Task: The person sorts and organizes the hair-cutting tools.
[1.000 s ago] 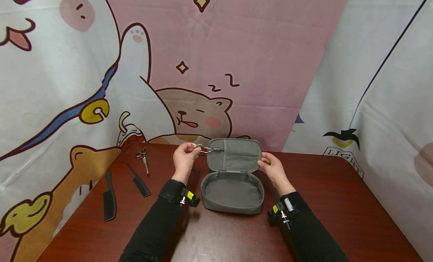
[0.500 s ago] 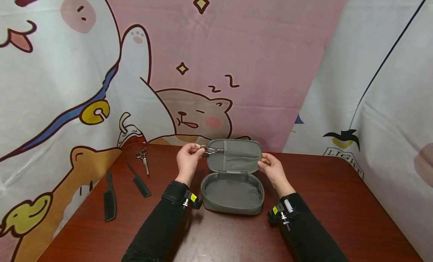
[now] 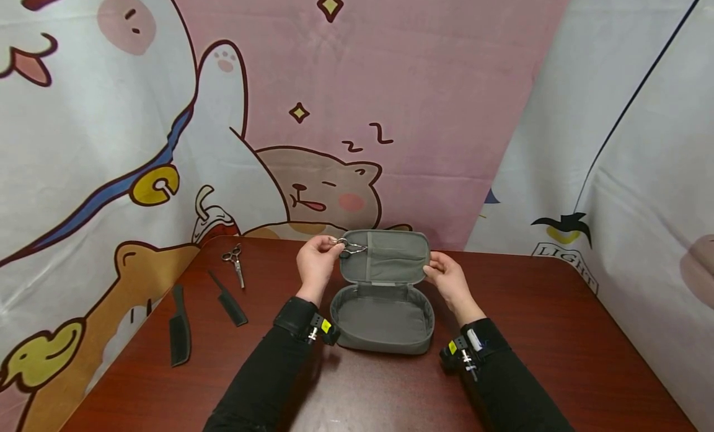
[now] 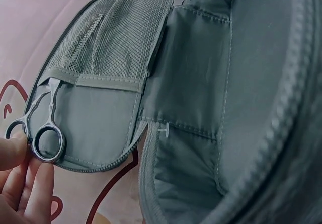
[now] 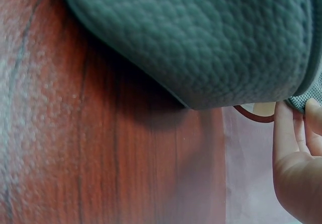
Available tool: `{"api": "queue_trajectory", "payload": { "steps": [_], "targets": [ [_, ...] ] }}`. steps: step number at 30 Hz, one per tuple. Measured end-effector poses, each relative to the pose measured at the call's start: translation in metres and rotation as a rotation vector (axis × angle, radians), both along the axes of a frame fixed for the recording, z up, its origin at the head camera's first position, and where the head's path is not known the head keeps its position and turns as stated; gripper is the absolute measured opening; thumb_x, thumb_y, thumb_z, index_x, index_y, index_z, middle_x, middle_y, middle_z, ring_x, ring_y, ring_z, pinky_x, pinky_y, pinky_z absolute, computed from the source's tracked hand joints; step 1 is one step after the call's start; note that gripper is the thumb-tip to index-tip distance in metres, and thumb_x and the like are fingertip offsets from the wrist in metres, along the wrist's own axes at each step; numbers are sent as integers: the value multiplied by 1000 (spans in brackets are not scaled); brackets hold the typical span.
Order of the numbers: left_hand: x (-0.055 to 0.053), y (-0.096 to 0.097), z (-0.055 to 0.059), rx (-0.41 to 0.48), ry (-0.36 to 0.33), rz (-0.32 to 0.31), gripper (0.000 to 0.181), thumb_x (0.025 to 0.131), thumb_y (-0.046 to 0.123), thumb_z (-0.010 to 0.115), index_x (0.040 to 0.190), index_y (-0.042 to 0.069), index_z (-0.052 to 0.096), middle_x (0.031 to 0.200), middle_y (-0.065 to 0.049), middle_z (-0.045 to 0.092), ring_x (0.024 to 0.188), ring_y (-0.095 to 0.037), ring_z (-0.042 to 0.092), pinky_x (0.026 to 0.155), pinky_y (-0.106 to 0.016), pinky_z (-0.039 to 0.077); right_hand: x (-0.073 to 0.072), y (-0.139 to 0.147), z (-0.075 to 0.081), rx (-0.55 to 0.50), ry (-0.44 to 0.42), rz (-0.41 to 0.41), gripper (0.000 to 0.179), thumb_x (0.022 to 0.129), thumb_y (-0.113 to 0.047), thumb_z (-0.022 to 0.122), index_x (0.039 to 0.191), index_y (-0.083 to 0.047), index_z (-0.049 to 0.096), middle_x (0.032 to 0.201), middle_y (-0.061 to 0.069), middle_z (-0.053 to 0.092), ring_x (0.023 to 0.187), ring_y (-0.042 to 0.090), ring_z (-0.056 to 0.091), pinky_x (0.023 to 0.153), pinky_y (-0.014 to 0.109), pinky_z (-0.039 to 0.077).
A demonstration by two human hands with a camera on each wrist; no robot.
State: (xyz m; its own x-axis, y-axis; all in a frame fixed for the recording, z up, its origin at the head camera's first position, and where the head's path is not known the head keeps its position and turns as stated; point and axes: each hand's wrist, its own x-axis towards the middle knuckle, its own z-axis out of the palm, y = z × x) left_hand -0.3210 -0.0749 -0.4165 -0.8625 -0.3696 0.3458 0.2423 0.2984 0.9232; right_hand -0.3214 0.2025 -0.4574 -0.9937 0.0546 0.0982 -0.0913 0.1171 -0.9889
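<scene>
A grey zippered case (image 3: 382,348) stands unzipped on the table, its lid (image 3: 397,249) raised. Mesh pockets (image 4: 115,38) line the inside of the lid. By their finger rings my left hand (image 3: 316,264) pinches a pair of silver scissors (image 4: 49,141); the blades are inside a mesh pocket, showing faintly through it, and the rings stick out past the pocket's edge. On the opposite side, my right hand (image 3: 449,280) grips the lid's edge between thumb and fingers, also visible in the right wrist view, where the case's textured side (image 5: 201,43) fills the top.
To the left on the brown table (image 3: 558,333) lie a second pair of scissors (image 3: 237,264), a thin-handled dark comb (image 3: 230,302) and a wider dark comb (image 3: 180,333). A cartoon-printed cloth (image 3: 435,110) hangs behind the table's back edge.
My left hand has moved right toward the lid, and the scissors have slid deeper into the mesh pocket. My right hand keeps its hold on the lid.
</scene>
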Motion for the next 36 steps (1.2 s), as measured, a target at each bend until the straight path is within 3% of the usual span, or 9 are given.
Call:
{"api": "queue_trajectory", "payload": {
  "steps": [5,11,25,36],
  "targets": [
    [1,4,1,-12,-16,8,12,79,8,84,84,4,74,77,-7,71,73,-23,66,63,-31,52,0,0,0,-4,3,-4,31,97,8,55,128,11,53,96,6,62,81,3,62,89,41,53],
    [3,11,2,2,-10,-29,10,79,7,83,85,3,75,78,-8,72,69,-23,70,64,-34,57,0,0,-1,-16,4,0,30,97,8,55,127,11,53,96,5,63,81,4,63,82,29,55],
    [5,23,4,37,-25,-96,11,81,8,82,86,2,74,79,-10,73,67,-23,72,62,-31,58,2,-1,-1,-18,22,14,30,97,10,54,127,12,53,96,5,64,82,3,63,80,26,55],
    [6,23,5,27,-17,-114,10,83,10,81,87,2,76,77,-9,71,67,-21,72,62,-30,58,3,0,0,1,18,13,31,98,7,54,128,11,53,102,11,64,83,3,63,93,47,50]
  ]
}}
